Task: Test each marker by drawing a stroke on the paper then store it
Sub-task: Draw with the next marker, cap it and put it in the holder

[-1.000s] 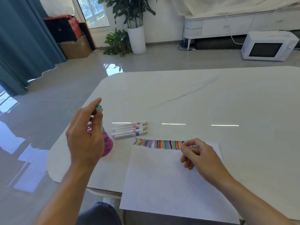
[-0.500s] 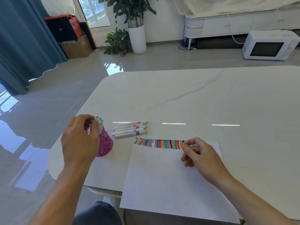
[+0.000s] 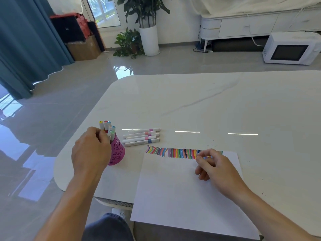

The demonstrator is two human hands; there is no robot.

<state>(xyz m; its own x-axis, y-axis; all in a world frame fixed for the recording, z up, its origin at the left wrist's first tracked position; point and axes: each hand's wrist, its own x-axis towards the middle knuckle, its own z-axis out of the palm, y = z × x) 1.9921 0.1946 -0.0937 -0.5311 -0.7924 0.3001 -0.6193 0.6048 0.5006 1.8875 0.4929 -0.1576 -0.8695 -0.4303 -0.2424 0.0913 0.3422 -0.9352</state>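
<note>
Head: holder (image 3: 118,153) partly behind left hand (image 3: 90,150)

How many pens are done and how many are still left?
Lots are done: a long row of strokes fills the paper's top edge, and several markers stand in the pink holder. The left hand grips one marker at the holder. Four markers lie on the table, waiting.

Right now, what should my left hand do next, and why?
Probably move the left hand from the pink holder to the four markers lying beside it and pick one up: they lie outside the holder, so they are likely untested.
</note>
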